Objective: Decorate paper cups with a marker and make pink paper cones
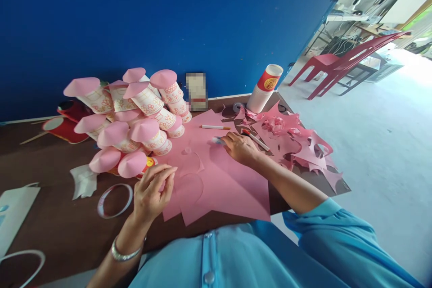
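Note:
My left hand (153,191) is raised at the left edge of the pink paper sheets (232,180), its fingers bent and pressed together at the tips. Whether a small thing is pinched there, I cannot make out. Over the upper part of the sheets, my right hand (240,146) has its fingers closed round a blurred, pale bluish thing (218,140) whose kind is unclear. A pink paper circle (191,189) lies on the sheets between my hands. One white marker (215,127) rests beyond my right hand, and a red-capped marker (255,139) lies beside it.
Paper cups with pink cone roofs (145,99) are stacked at the left. Pink scraps (286,130) cover the table's right side, near a tall cup stack (265,90). A tape roll (114,200) lies front left. Behind is a blue wall (202,22); a red chair (351,60) stands right.

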Demonstrator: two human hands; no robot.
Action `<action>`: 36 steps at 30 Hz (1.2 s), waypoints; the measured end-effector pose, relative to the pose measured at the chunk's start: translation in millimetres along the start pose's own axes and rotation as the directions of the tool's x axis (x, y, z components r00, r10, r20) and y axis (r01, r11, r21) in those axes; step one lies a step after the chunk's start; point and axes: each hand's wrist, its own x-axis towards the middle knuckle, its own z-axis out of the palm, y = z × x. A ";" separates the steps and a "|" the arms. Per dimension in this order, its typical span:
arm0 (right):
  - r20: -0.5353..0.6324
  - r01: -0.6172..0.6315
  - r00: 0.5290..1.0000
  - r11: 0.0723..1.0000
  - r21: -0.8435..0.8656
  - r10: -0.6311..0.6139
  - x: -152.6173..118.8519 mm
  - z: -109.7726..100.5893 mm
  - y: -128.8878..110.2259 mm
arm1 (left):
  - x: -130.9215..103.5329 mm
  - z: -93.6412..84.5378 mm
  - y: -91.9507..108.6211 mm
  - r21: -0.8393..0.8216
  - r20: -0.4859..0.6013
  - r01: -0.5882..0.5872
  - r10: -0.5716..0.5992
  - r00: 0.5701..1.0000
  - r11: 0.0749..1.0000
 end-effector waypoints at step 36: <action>-0.239 0.116 0.967 0.987 0.109 -0.087 37.2 46.4 -35.0 | -16.8 15.6 -2.1 -0.143 0.026 0.018 -0.014 1.000 0.990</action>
